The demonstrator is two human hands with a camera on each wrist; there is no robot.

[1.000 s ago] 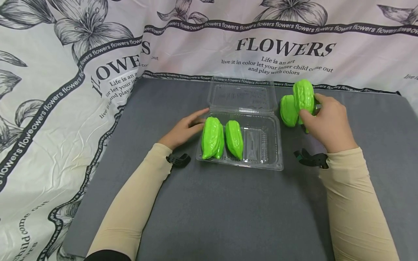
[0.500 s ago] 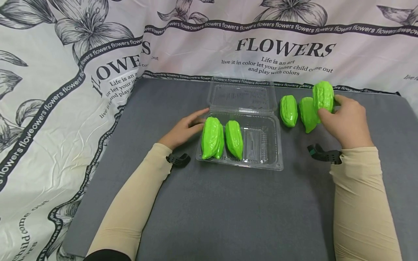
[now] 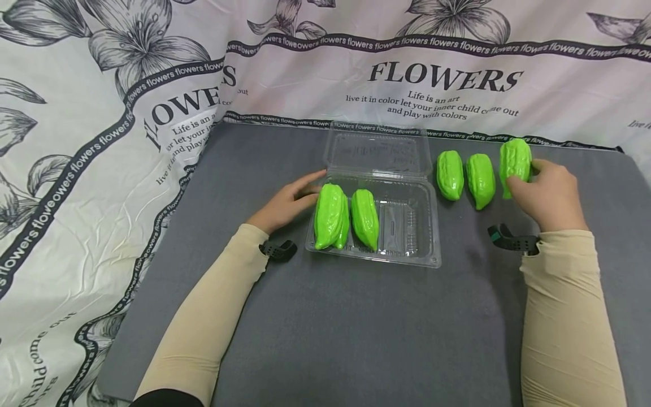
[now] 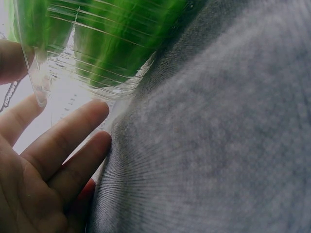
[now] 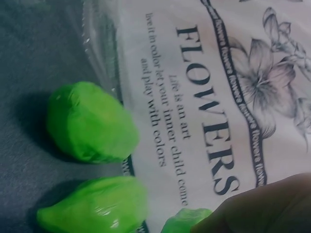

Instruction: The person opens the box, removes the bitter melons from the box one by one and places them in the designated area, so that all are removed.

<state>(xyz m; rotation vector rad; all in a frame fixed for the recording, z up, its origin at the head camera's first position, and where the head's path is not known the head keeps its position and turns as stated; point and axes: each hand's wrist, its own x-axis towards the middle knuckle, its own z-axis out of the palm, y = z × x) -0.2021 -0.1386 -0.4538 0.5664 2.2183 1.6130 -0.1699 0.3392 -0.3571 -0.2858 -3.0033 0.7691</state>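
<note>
My left hand is at the left side of a clear plastic clamshell box, its fingers extended and thumb and index touching the rim. The left wrist view shows this hand beside the box wall. Inside the box lie glossy green ridged fruits with pointed ends: a pair overlapping at the left and another fruit beside them. At the back right, my right hand grips a similar green fruit between thumb and fingers. In the right wrist view, that fruit is mostly cut off.
Two more green fruits, one nearer the box and one beside it, lie right of the box on the grey tabletop. The raised transparent lid leans toward the flower-print cloth behind the table.
My right hand has moved right with its fruit and come down a little, so two fruits stand apart from it on the table. The left hand stays at the box.
</note>
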